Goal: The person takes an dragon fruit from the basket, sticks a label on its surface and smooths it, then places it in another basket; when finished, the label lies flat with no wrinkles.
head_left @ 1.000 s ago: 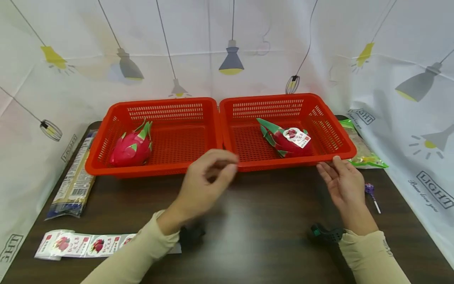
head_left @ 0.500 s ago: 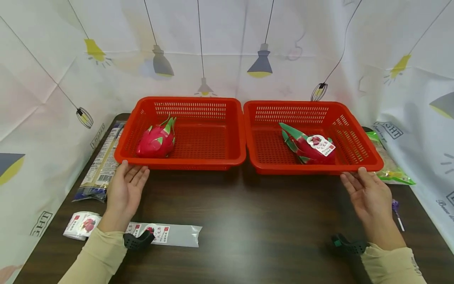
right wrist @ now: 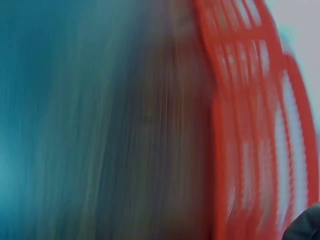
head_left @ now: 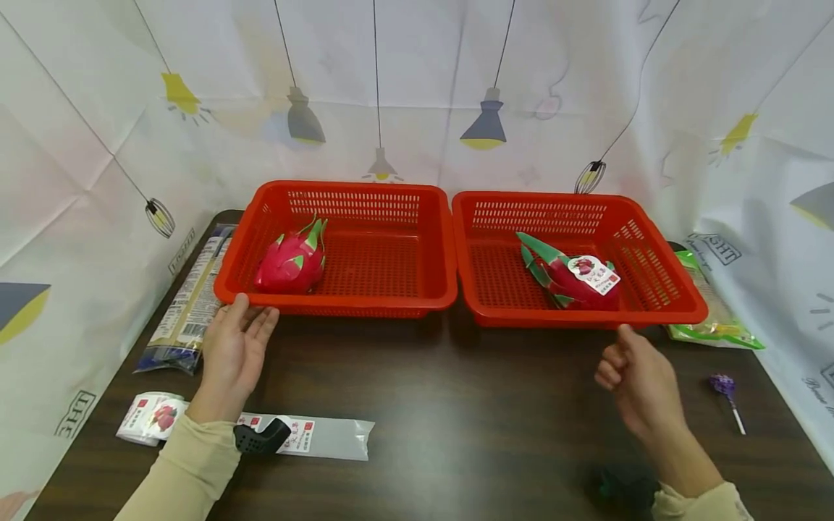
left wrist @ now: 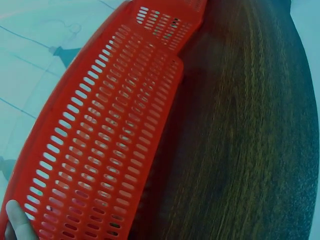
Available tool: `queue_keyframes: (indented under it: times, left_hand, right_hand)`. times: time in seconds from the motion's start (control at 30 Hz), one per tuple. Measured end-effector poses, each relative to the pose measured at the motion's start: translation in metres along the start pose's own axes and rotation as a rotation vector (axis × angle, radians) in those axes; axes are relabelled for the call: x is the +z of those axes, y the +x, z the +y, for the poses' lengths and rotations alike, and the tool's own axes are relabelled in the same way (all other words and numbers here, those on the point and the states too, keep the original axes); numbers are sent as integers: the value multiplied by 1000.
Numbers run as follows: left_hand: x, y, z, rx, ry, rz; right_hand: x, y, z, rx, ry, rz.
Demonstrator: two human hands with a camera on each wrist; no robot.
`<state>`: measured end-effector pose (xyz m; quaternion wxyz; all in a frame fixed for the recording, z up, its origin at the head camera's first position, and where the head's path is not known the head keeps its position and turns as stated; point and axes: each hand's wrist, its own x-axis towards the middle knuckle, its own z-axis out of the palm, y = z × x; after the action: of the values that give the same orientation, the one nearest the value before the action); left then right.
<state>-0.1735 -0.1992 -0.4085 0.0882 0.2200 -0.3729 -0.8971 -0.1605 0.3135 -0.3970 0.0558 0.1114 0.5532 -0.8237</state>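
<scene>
My left hand (head_left: 236,351) holds the front left corner of the left red plastic basket (head_left: 365,304), thumb at the rim and fingers just below it. The left wrist view shows a fingertip (left wrist: 19,220) at that slotted basket's rim. A pink dragon fruit (head_left: 291,264) with green scales lies in it. In the right red basket (head_left: 586,318) lies another dragon fruit (head_left: 593,297) with a white label (head_left: 593,275). My right hand (head_left: 641,380) hovers in front of this basket, fingers loosely curled, nothing in it. The right wrist view is blurred.
A roll of dragon fruit labels (head_left: 150,418) lies front left, its strip (head_left: 332,436) unrolled rightward. A long plastic packet (head_left: 189,311) lies left of the baskets. At the right are a green-edged packet (head_left: 717,322) and a purple lollipop (head_left: 725,387). A printed cloth hangs behind.
My left hand has moved from between the baskets to the left basket's front left corner. My right hand has let go of the right basket's rim and drawn back. The view has shifted left.
</scene>
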Motion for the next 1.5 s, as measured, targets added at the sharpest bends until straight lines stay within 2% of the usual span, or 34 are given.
queue_keyframes:
  times: [0.1, 0.17, 0.2, 0.27, 0.4, 0.47, 0.53, 0.67, 0.8, 1.0, 1.23, 1.5]
  left_hand:
    - [-1, 0, 0, 19, 2, -1]
    - [-1, 1, 1, 31, 5, -12]
    - [-1, 1, 1, 35, 4, -15]
    - [-1, 1, 0, 38, 7, -24]
    - [0, 2, -3, 44, 30, -29]
    - [2, 3, -6, 45, 33, -29]
    - [4, 4, -10, 44, 39, -28]
    - [8, 5, -17, 37, 46, -29]
    - [10, 5, -23, 34, 57, -34]
    - [9, 4, -25, 37, 55, -42]
    - [4, 5, -17, 56, 46, -36]
    - [-7, 6, -5, 58, 77, -22]
  right_hand:
    - [66, -12, 11, -211, -357, -120]
    - [114, -12, 16, -359, -522, -215]
    - [140, -9, 17, -403, -608, -259]
    - [191, 3, 22, -440, -783, -353]
    - [286, 45, 39, -328, -1049, -473]
    - [321, 68, 52, -247, -1118, -483]
    - [347, 88, 65, -167, -1141, -474]
    - [371, 113, 85, -4, -1159, -412]
    - [380, 125, 96, 57, -1157, -362]
    - [387, 131, 103, 71, -1176, -317]
    - [397, 130, 107, 31, -1110, -299]
    - [404, 128, 108, 100, -1005, -284]
